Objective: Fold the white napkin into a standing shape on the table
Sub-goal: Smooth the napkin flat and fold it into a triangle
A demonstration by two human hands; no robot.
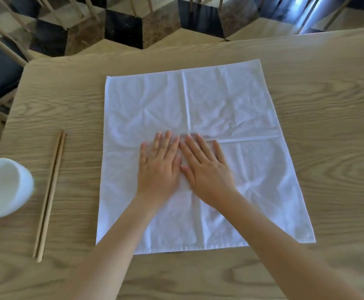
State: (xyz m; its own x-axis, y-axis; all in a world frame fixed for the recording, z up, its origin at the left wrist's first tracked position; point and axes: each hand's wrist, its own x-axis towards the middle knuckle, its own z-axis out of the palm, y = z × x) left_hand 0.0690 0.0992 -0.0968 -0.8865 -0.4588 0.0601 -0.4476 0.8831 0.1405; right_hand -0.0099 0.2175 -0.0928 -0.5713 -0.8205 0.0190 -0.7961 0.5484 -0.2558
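The white napkin (231, 105) lies spread flat as a full square on the wooden table (328, 94), with a cross of old creases through its middle and wrinkles in the far half. My left hand (158, 167) and my right hand (207, 167) rest palm down side by side on the napkin's centre. Their fingers are stretched out, pointing away from me, and touch the cloth near the crossing of the creases. Neither hand holds anything.
A pair of wooden chopsticks (50, 191) lies left of the napkin, pointing away from me. A white cup (1, 189) stands at the left edge. Beyond the table's far edge are chair legs (7, 48) and a dark and light patterned floor (122, 27).
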